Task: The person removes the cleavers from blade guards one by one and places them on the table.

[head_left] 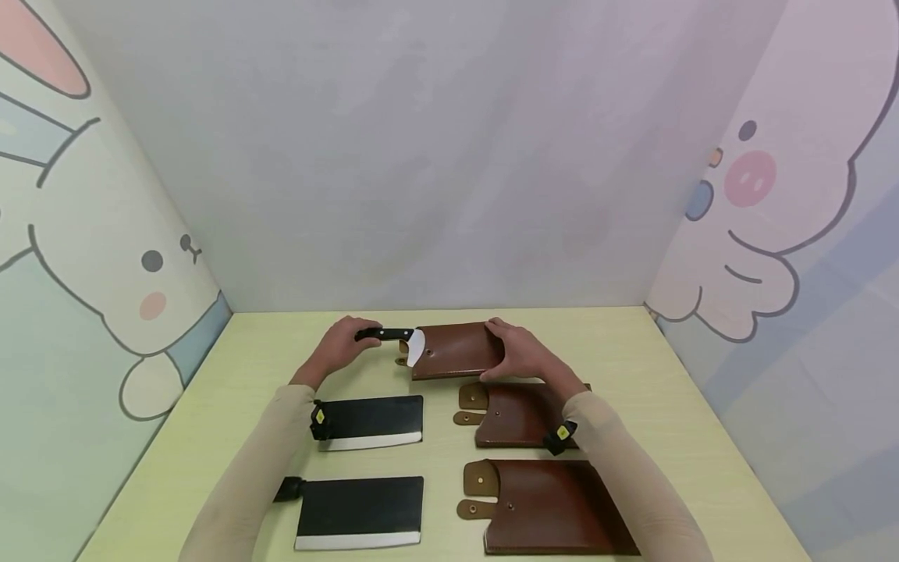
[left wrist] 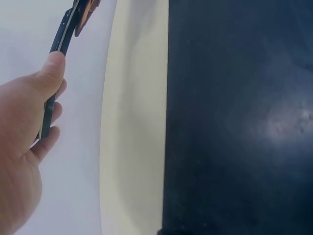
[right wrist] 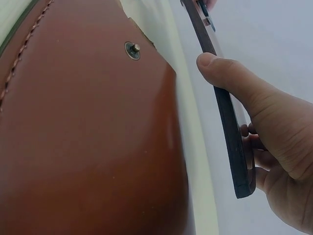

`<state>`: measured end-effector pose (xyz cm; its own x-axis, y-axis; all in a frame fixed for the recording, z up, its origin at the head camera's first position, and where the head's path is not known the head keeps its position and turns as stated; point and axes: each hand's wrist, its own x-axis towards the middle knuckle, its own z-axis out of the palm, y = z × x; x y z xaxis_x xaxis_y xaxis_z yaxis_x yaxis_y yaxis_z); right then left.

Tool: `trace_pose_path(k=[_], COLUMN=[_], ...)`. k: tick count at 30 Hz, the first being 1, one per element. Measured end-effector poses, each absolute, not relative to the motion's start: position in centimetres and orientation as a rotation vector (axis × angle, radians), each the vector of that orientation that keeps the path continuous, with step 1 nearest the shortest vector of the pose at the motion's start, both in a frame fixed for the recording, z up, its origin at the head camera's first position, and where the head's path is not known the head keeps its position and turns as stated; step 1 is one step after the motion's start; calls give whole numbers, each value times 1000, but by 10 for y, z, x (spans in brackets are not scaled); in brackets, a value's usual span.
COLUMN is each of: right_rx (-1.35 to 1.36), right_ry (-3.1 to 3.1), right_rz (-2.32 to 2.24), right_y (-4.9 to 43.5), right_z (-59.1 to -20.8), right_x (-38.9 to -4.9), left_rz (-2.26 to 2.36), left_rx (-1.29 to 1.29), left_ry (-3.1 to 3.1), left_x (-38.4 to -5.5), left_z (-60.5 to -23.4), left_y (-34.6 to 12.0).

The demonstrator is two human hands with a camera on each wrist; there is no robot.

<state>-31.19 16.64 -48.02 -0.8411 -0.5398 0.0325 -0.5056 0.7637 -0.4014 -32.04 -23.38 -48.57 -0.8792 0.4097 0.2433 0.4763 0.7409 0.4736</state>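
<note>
At the back of the table, my left hand [head_left: 346,343] grips the black handle of a knife [head_left: 417,348]. A short pale part of its blade shows; the rest is hidden in a brown leather sheath [head_left: 456,351]. My right hand [head_left: 518,353] holds that sheath by its right end, thumb on the near edge. In the right wrist view the sheath [right wrist: 226,117] is seen edge-on, pinched between thumb and fingers, apart from the tabletop. The left wrist view shows the thumb and fingers wrapped around the handle [left wrist: 61,39].
Two black cleavers with bright edges, a middle cleaver [head_left: 375,420] and a near cleaver [head_left: 361,507], lie on the left. On the right lie a middle sheath [head_left: 516,421] and a near sheath [head_left: 555,507], straps unfastened. Behind the table [head_left: 618,343] rises a pale wall [head_left: 435,156].
</note>
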Motion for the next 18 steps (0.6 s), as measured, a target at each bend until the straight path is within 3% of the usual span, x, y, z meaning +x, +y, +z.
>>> trace_pose_path(k=[18], right_rx=[-825], right_ry=[2873], right_rz=[-629], right_y=[173], right_z=[-482], right_x=[-312], left_rz=[-890], left_rx=[-701], left_ry=[-2788], left_x=[-321], left_z=[-493], left_y=[-245])
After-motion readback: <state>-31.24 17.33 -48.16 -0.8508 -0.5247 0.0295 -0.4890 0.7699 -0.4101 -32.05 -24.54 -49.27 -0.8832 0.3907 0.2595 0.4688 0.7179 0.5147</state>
